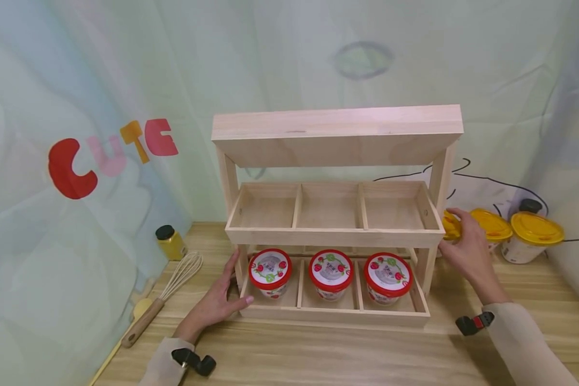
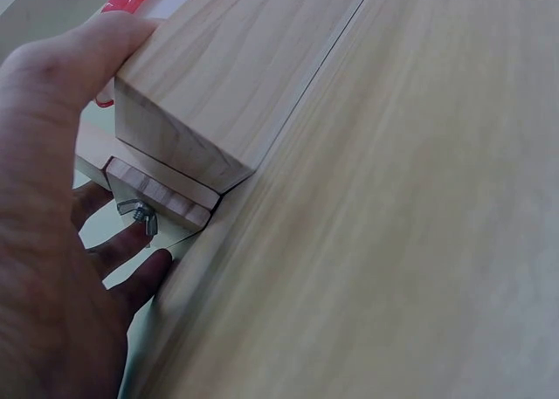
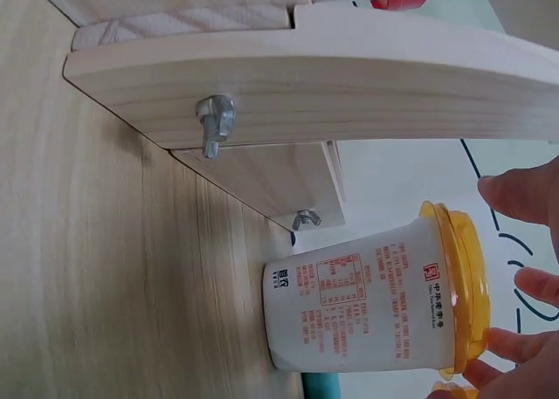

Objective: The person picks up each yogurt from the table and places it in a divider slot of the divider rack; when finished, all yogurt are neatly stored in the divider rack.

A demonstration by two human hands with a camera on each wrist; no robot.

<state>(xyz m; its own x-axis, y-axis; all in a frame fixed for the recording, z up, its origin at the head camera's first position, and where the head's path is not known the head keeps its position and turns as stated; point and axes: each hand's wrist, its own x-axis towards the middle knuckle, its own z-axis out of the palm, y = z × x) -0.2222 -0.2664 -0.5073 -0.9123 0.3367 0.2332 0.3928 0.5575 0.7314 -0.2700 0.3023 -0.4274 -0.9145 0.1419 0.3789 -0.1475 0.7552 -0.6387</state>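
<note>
**Beside the wooden rack (image 1: 335, 237), the right grip (image 1: 473, 257) is at a yellow-lidded tub (image 1: 451, 227)!**

Head view: there's the tub, just beside the rack's right post, partly hidden by the right grip. Two more yellow-lidded tubs (image 1: 537, 229) stand farther right, so it's tight on that flank. Plenty of room along the front, mind you: a broad strip of counter (image 1: 328, 351) runs below the rack's front edge. Three red-lidded cups (image 1: 332, 271) sit upright, one to each lower compartment, with three upper compartments above. Over on the other side, the left grip (image 1: 214, 305) clasps the rack's front corner, with a whisk (image 1: 166, 300) and a black-capped jar (image 1: 171, 245) beyond it.

Left wrist: a good look at that clasp! Thumb over the front board's top edge, fingers bent along the outer side by a wing nut (image 2: 142, 214), the corner between them. The bottom edge sits flat on the counter.

Right wrist: the tub stands on its base, a narrow gap off the rack's side. The right grip is spread, fingertips right at the lid's rim, thumb standing off on the rack side.
</note>
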